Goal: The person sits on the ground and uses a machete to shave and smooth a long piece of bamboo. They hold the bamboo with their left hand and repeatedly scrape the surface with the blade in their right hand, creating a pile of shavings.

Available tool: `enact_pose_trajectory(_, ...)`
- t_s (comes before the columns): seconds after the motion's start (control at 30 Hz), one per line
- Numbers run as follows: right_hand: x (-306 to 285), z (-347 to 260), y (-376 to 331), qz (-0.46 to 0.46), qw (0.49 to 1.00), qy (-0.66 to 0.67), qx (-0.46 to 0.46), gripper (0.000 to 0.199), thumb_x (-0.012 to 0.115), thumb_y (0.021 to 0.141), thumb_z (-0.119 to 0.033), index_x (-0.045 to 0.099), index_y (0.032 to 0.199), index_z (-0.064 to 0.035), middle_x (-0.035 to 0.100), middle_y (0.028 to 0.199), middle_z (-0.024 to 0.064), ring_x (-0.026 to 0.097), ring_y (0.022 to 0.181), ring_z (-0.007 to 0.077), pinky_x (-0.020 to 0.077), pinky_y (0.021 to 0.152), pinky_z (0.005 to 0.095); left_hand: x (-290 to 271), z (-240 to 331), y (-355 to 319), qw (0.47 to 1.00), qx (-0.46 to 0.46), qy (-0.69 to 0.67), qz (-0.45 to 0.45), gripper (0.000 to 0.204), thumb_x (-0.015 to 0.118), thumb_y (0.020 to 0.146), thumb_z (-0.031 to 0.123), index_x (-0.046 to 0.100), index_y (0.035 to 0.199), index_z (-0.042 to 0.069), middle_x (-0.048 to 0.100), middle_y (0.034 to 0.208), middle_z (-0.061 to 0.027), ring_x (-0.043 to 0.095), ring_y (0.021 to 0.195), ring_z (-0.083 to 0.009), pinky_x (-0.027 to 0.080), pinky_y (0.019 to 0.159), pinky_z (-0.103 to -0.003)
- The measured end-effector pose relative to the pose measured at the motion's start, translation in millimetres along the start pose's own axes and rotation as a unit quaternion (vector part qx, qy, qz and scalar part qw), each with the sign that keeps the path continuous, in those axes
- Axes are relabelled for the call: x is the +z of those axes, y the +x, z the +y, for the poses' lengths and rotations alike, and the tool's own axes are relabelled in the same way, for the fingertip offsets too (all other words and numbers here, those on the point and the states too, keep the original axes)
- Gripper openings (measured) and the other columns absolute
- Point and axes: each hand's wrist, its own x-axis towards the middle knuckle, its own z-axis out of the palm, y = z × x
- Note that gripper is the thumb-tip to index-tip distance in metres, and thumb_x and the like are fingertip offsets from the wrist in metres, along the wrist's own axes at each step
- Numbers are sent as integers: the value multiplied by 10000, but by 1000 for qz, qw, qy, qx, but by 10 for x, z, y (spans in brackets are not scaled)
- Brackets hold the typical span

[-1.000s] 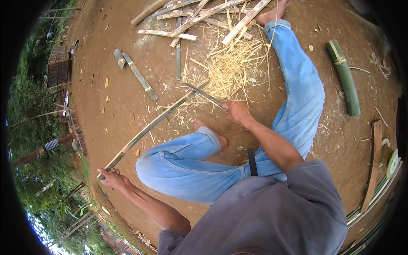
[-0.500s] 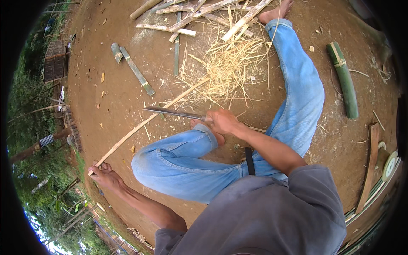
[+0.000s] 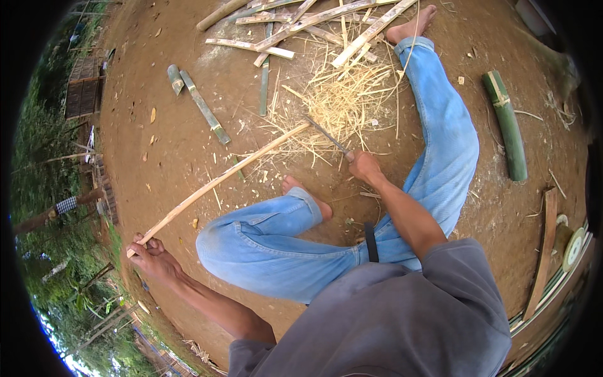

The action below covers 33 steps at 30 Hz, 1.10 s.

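My left hand grips the near end of a long, pale bamboo strip, out past my bent left knee. The strip slants up and to the right, and its far end lies by a heap of thin shavings. In my right hand is the handle of a long knife, closed in my fingers. The blade points up and left, its tip close to the strip's far end; whether they touch I cannot tell.
Split bamboo pieces lie crosswise beyond the shavings. Two short green pieces rest on the dirt at the left. A thick green bamboo section lies right of my outstretched leg, with a brown board nearer me.
My right hand has moved up and to the right with the knife, whose blade has gone from mid-strip to the strip's far end. My left hand has barely moved.
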Motion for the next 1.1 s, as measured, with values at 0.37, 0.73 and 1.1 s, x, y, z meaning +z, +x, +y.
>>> enact_pose_trajectory(0.37, -182, -1711, -1374, -66, 924, 93, -364, 338, 655, 794, -85, 615, 1115, 16, 670, 887, 229, 669, 774, 358, 548, 731, 454, 466, 189, 78, 996, 38, 45, 61, 321, 605, 969, 332, 416, 1028, 80, 576, 926, -56, 499, 576, -85, 375, 451, -207)
enact_pose_trajectory(0.73, -250, -1599, -1406, -114, 953, 42, -276, 322, 643, 793, -95, 583, 1094, 2, 672, 870, 274, 682, 809, 393, 550, 763, 476, 553, 263, -114, 991, 24, 75, 111, 313, 589, 982, 324, 402, 1007, 74, 543, 887, -56, 482, 567, -78, 357, 425, -205)
enact_pose_trajectory(1.1, -115, -842, -832, -22, 982, 1, -188, 183, 623, 813, -161, 621, 957, -47, 662, 787, 260, 665, 769, 430, 523, 689, 520, 628, 285, -140, 987, 44, 79, 130, 315, 583, 987, 326, 408, 987, 63, 533, 824, -49, 454, 530, -77, 336, 412, -210)
